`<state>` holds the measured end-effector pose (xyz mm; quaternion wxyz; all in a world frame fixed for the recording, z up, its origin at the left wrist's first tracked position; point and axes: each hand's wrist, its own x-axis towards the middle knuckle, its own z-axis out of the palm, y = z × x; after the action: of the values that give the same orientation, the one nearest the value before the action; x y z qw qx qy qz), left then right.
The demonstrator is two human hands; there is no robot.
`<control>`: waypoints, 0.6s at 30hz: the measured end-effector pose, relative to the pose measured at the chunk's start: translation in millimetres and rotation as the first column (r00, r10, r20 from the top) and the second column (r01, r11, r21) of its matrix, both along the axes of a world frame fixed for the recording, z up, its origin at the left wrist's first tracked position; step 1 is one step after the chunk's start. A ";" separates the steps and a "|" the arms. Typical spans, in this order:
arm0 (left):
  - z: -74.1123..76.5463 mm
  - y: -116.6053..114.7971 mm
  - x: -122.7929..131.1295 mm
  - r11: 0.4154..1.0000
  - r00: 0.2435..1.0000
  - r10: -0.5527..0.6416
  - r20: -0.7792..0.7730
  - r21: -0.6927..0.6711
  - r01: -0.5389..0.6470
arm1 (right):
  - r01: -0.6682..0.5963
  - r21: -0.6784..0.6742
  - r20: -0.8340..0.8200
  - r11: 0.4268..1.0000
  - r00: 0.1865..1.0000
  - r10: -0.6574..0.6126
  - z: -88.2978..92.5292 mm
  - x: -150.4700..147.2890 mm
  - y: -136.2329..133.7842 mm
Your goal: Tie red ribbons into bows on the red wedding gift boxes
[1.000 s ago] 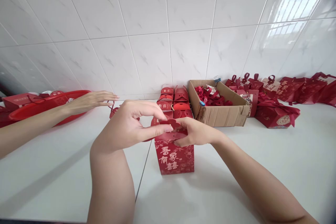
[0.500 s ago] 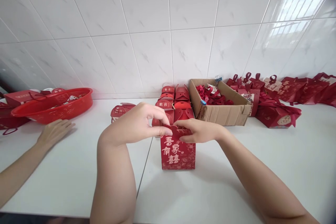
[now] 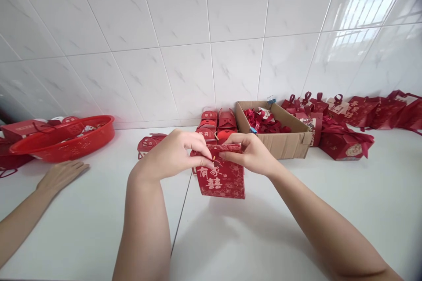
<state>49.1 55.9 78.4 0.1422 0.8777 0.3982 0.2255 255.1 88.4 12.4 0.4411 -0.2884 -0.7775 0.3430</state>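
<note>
A red gift box [image 3: 227, 183] with pale Chinese characters on its front hangs tilted just above the table, between my two hands. My left hand [image 3: 184, 153] is closed, its thumb and fingertips pinching at the top front of the box. A small yellowish tip with a dark thin line shows at those fingertips, too small to name. My right hand [image 3: 249, 153] grips the box's upper right edge, thumb on the front and fingers behind. Behind the box stand folded red boxes [image 3: 227, 118] in two rows, partly hidden. Another red box [image 3: 150, 142] sits beyond my left wrist.
A cardboard box [image 3: 283, 145] holding red ribbons stands behind my right hand. Finished-looking red bags [image 3: 362, 112] and a ribboned red box [image 3: 341, 142] line the wall at right. A red plastic basin [image 3: 62, 149] is at left, with another person's hand [image 3: 62, 175] on the table before it.
The gift box has risen off the table and tilted, its top tipping away. Both my hands rose slightly with it. The other person's hand stays flat on the table.
</note>
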 end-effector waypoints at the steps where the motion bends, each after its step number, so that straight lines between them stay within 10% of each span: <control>1: 0.5 -2.8 1.9 0.998 0.999 -0.022 0.034 0.064 0.020 | 0.019 0.094 -0.031 0.995 0.999 -0.016 5.0 1.7 -7.2; 8: 0.7 -10.9 12.9 0.834 0.983 -0.168 0.074 0.543 0.101 | 0.102 0.478 -0.094 0.872 0.993 -0.064 21.1 9.5 -39.8; 18: 0.8 -9.6 13.8 0.779 0.990 -0.112 0.091 0.626 0.031 | 0.061 0.508 -0.050 0.859 0.998 -0.042 21.1 11.6 -39.8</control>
<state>62.9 46.3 79.2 -0.1227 0.8743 0.2584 0.3922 266.7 48.6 33.5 0.5249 -0.1760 -0.8243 0.1187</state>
